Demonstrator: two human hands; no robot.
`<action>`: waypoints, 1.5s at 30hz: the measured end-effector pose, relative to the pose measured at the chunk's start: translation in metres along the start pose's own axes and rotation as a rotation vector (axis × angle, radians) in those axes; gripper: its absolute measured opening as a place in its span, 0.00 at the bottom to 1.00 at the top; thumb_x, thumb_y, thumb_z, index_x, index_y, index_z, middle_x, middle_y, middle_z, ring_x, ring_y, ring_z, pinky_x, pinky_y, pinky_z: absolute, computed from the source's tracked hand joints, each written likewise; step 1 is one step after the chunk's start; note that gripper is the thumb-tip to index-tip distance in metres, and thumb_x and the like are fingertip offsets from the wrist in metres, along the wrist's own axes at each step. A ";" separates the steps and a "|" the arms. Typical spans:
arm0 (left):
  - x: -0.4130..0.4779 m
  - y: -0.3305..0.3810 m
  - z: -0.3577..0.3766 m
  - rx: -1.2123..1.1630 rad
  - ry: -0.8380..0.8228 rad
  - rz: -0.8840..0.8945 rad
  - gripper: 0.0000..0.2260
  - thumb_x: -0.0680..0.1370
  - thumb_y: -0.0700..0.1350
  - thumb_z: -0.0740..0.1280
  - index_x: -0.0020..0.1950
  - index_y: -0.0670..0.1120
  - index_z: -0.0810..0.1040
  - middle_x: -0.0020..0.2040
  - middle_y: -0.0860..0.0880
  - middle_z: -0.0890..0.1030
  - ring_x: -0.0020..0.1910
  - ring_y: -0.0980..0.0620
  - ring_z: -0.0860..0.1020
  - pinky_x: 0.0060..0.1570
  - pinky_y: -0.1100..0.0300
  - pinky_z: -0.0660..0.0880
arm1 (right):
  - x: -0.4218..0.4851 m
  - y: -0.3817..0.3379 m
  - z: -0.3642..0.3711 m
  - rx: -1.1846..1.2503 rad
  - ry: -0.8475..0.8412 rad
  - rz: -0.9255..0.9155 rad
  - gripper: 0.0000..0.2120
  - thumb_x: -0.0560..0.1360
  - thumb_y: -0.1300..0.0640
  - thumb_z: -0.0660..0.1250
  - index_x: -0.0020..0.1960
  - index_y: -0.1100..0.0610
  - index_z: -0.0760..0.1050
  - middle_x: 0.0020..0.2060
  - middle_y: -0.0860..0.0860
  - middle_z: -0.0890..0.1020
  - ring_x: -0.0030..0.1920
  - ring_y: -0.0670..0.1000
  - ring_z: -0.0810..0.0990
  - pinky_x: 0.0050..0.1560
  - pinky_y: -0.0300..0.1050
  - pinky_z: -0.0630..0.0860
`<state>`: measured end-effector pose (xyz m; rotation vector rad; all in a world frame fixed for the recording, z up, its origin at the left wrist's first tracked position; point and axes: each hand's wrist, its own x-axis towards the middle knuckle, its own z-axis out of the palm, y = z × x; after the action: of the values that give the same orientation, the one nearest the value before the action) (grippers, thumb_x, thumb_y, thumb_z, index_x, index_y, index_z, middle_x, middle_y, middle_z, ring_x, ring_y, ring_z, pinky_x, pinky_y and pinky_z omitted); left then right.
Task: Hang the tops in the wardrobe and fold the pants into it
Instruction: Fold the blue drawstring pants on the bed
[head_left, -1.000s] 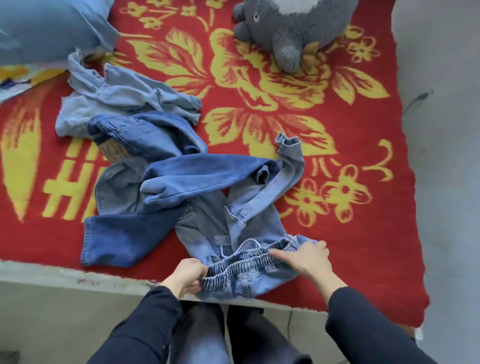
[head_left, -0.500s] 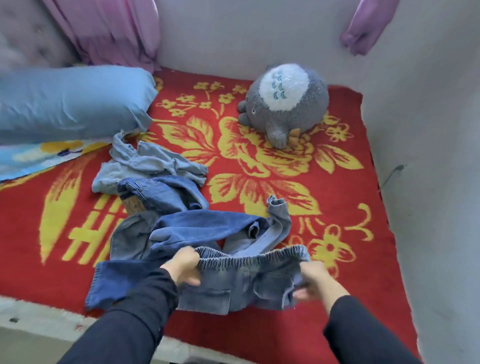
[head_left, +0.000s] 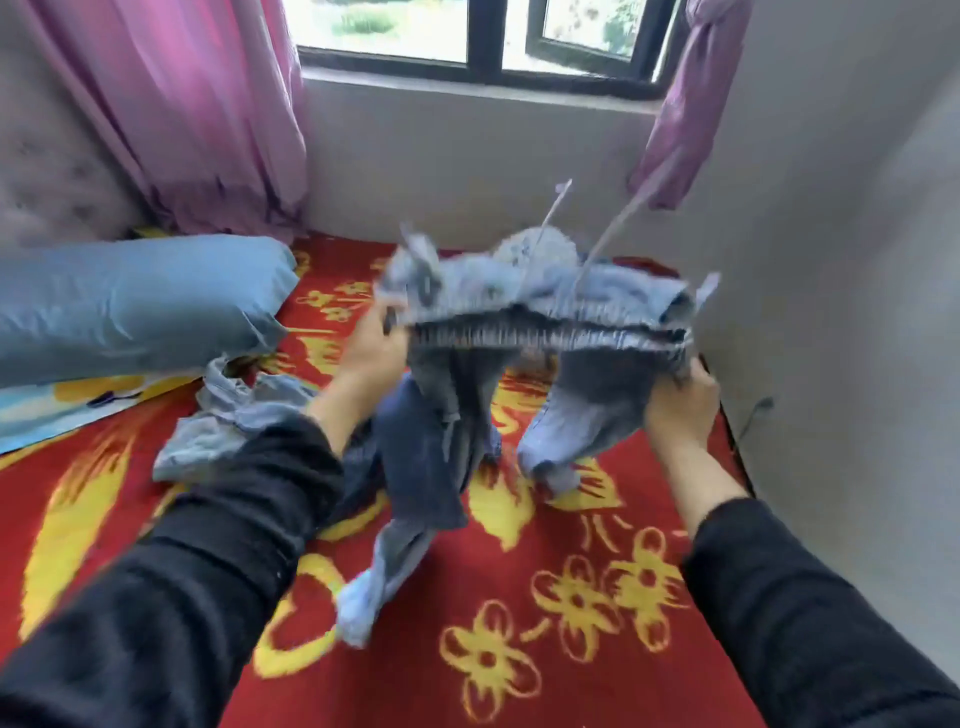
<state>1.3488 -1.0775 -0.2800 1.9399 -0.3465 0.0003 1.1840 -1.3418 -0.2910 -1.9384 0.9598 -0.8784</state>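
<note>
A pair of light blue denim pants (head_left: 587, 405) with an elastic waistband is stretched in the air over the bed, blurred by motion, its drawstrings flying up. My left hand (head_left: 371, 348) grips the left end of the waistband. My right hand (head_left: 680, 400) grips the right end. The two legs hang down, and the left one reaches the red blanket (head_left: 519, 623). More denim garments (head_left: 228, 415) lie crumpled on the blanket behind my left forearm.
A blue pillow (head_left: 130, 301) lies at the left. A grey plush toy (head_left: 535, 247) sits mostly hidden behind the lifted pants. Pink curtains (head_left: 197, 104) hang beside the window, and a grey wall (head_left: 857, 260) borders the bed on the right.
Both hands have lifted the pants by the waistband from the bed's near edge up into the air and pulled it wide. The view has tilted up to the window.
</note>
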 end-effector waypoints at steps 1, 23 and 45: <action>-0.022 -0.030 0.010 0.089 -0.098 -0.083 0.06 0.79 0.41 0.58 0.50 0.49 0.73 0.46 0.43 0.78 0.42 0.50 0.73 0.44 0.55 0.72 | -0.011 0.021 -0.003 -0.097 -0.075 0.058 0.08 0.78 0.64 0.59 0.43 0.64 0.75 0.39 0.64 0.78 0.38 0.59 0.71 0.38 0.46 0.61; -0.301 -0.214 0.069 0.616 -1.325 -0.602 0.06 0.67 0.50 0.65 0.32 0.50 0.73 0.32 0.54 0.73 0.35 0.55 0.73 0.30 0.64 0.67 | -0.226 0.280 -0.084 -1.311 -1.315 0.194 0.16 0.77 0.61 0.55 0.62 0.53 0.73 0.60 0.51 0.75 0.66 0.54 0.68 0.64 0.51 0.66; -0.067 -0.331 0.133 0.198 -0.197 -0.799 0.26 0.68 0.68 0.65 0.51 0.48 0.78 0.48 0.48 0.83 0.50 0.44 0.81 0.55 0.47 0.76 | -0.113 0.202 0.261 -0.424 -0.616 0.155 0.32 0.77 0.46 0.64 0.75 0.56 0.57 0.71 0.53 0.62 0.70 0.55 0.63 0.64 0.50 0.65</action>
<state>1.3427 -1.0673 -0.6426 2.1596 0.3316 -0.7004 1.2839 -1.2397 -0.6090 -2.2455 0.9399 0.0429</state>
